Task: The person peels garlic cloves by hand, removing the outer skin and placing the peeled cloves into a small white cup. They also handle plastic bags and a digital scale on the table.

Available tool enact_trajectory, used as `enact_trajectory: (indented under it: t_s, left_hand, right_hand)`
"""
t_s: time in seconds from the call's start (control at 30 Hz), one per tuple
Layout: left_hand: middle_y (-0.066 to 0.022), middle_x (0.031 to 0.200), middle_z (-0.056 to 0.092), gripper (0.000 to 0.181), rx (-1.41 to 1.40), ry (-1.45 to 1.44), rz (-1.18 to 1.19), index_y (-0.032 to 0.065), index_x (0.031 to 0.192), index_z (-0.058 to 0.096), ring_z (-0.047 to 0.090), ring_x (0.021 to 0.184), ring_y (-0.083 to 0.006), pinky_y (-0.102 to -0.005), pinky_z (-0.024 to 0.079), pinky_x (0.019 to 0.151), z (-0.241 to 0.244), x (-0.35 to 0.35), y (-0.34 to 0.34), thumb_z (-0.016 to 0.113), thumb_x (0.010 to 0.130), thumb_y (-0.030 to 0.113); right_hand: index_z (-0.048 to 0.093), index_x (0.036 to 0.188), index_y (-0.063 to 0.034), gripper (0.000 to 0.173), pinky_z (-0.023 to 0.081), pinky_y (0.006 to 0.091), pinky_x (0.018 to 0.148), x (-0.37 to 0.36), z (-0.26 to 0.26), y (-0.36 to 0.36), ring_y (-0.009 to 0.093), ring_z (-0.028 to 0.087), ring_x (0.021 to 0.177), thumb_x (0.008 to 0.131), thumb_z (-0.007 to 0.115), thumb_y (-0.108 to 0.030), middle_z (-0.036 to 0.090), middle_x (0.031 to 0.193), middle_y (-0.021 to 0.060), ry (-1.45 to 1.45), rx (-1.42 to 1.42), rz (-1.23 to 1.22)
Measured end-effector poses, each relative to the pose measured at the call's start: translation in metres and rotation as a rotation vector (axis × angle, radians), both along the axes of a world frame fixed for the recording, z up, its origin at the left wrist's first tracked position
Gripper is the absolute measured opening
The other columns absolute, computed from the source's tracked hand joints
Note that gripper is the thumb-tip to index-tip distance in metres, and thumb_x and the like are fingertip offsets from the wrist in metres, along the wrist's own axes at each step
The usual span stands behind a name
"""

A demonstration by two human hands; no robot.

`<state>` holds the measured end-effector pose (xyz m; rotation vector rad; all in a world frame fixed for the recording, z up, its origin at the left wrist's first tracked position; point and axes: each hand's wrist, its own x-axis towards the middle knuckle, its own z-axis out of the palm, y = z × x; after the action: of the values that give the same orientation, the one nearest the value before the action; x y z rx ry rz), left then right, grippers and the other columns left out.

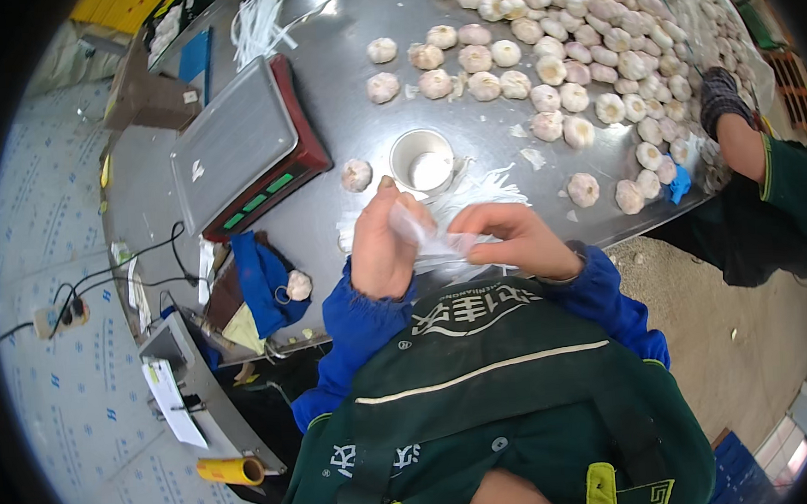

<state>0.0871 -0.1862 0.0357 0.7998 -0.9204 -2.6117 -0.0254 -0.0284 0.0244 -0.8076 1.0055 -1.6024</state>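
Observation:
Between my two hands, just above the near edge of the metal table (355, 134), is a piece of thin translucent plastic (430, 240). My left hand (388, 242) has it between thumb and fingers; my right hand (513, 238) pinches its other end. A round white container (422, 161) stands just beyond my hands, with a pile of white strips (490, 188) beside it. One garlic bulb (356, 176) lies left of the container. More bulbs (476, 58) lie in loose rows farther back, joining a large heap (611, 24) at the right.
A red scale with a metal platform (237, 141) stands at the left, near a cardboard box (151, 94). Blue cloth (263, 285), a bulb (299, 285) and black cables (133, 258) lie nearer. Another person's gloved hand (721, 97) is at the heap, right.

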Motion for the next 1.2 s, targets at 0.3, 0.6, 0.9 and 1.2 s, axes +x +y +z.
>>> enact_trajectory:
  t_s: [0.3,0.6,0.9,1.2]
  left_hand:
    - [-0.0033,0.069,0.055,0.031,-0.021,-0.076,0.083,0.0055,0.083,0.055,0.055,0.063,-0.0145,-0.0282,0.045,0.058,-0.011,0.006,0.008,0.043,0.099,0.029]
    - [-0.0002,0.072,0.057,0.019,-0.029,0.028,-0.652,0.0066,0.102,0.057,0.053,0.056,-0.0099,-0.0226,0.042,0.050,-0.050,0.043,0.000,0.056,0.091,0.022]
    - [-0.0101,0.080,0.067,0.022,-1.104,-0.457,0.090,-0.0002,0.098,0.066,0.061,0.076,-0.0181,-0.0285,0.047,0.071,-0.219,-0.038,-0.075,0.060,0.086,0.018]
    - [-0.0190,0.122,0.054,0.064,-1.541,-0.126,-0.299,0.0012,0.120,0.054,0.053,0.113,-0.0305,-0.0377,0.041,0.093,-0.096,-0.036,-0.069,0.079,0.063,0.012]
  right_hand:
    - [0.054,0.103,-0.0061,0.022,0.043,0.0203,0.066,0.027,-0.024,-0.012,0.005,0.054,0.076,0.096,0.051,-0.026,0.057,0.088,-0.0010,-0.490,0.201,-0.092]
    - [0.061,0.093,-0.0032,0.027,0.033,0.0185,0.044,-0.011,-0.011,0.001,0.003,0.045,0.048,0.097,0.048,-0.027,0.050,0.059,-0.0038,-0.317,0.238,-0.440]
    - [0.063,0.101,-0.0141,0.021,0.047,0.0465,0.067,-0.061,-0.163,-0.093,0.039,0.061,0.075,0.089,0.049,-0.024,0.063,0.073,0.0172,1.057,0.682,-0.484]
    - [0.037,0.137,-0.0060,0.082,0.036,0.0417,0.103,-0.064,-0.093,-0.058,0.036,0.045,0.121,0.067,0.078,-0.017,0.048,0.128,0.0194,0.591,0.088,-0.195]
